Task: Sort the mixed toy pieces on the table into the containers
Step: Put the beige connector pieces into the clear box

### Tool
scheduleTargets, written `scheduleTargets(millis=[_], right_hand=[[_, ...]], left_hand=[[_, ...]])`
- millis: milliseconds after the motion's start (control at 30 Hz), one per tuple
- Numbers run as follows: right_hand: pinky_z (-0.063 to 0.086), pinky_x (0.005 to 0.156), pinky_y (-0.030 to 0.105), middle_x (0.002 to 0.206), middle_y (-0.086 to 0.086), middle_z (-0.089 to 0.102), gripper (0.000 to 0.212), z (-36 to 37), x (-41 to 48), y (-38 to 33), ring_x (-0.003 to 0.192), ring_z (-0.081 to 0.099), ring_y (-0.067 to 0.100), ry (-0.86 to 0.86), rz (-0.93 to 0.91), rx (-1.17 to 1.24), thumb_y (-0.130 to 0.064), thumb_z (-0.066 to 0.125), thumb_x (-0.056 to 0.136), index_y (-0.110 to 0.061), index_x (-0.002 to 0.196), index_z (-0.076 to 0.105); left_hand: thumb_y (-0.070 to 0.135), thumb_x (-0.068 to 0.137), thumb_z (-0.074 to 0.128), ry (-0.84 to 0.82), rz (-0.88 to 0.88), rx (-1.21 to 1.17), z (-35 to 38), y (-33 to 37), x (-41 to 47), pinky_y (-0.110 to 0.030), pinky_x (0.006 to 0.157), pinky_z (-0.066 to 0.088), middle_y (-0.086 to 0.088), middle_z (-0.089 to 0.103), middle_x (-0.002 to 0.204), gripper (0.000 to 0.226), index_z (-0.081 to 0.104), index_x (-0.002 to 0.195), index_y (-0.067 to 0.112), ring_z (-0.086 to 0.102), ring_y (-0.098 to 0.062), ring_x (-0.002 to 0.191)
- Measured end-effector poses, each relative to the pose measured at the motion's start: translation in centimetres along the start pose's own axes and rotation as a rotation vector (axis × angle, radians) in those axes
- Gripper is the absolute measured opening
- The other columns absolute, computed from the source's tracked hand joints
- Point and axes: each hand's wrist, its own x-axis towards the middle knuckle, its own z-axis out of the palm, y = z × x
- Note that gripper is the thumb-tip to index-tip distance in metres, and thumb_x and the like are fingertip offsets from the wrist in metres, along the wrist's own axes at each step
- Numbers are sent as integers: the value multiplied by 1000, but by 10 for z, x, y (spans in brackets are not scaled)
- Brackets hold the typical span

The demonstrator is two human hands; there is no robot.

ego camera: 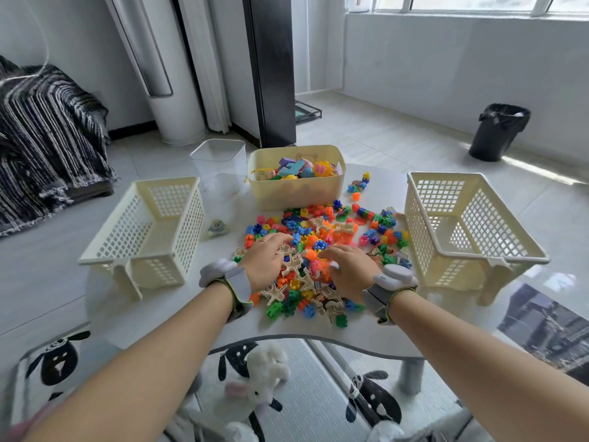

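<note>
A heap of mixed toy pieces (322,231), bright plastic connectors and beige figure-shaped pieces, covers the middle of the white table (178,311). My left hand (264,260) lies palm down on the heap's left part, fingers stretched over the pieces. My right hand (349,269) rests on the heap beside it, fingers pointing left toward an orange piece. Whether either hand holds a piece is hidden under the palms. A cream lattice basket (149,231) stands empty at the left. A second lattice basket (462,231) stands empty at the right.
A solid cream bin (296,186) with assorted toys stands behind the heap. A clear plastic tub (220,164) is at the back left, a small spinning top (218,228) near it. A plush toy (258,381) lies below the table's front edge.
</note>
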Motion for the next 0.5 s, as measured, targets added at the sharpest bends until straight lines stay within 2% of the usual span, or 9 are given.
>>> scheduleTargets(millis=[267,433,500], right_hand=[[39,105,35,139,-4,48,40,-4,-13,-5,130,40,19,15,-15,8,-11,42,95,-29,130,52],[41,102,35,139,-3,47,41,-7,-15,-13,128,42,20,-13,-9,-9,-17,46,93,-29,132,50],[42,100,34,139,-3,48,41,-7,-15,-16,127,43,20,-22,-13,-16,-18,47,93,-30,133,49]], left_hand=[[9,97,36,10,-28,-14,-16,13,-11,-30,108,29,-6,35,148,43,38,140,17,33,-21,136],[9,97,34,32,-62,-18,-22,7,-12,-31,97,37,-9,39,143,44,38,140,20,44,-28,125],[8,97,34,29,-78,-21,-24,2,-12,-31,99,36,-9,38,145,45,38,140,21,41,-26,128]])
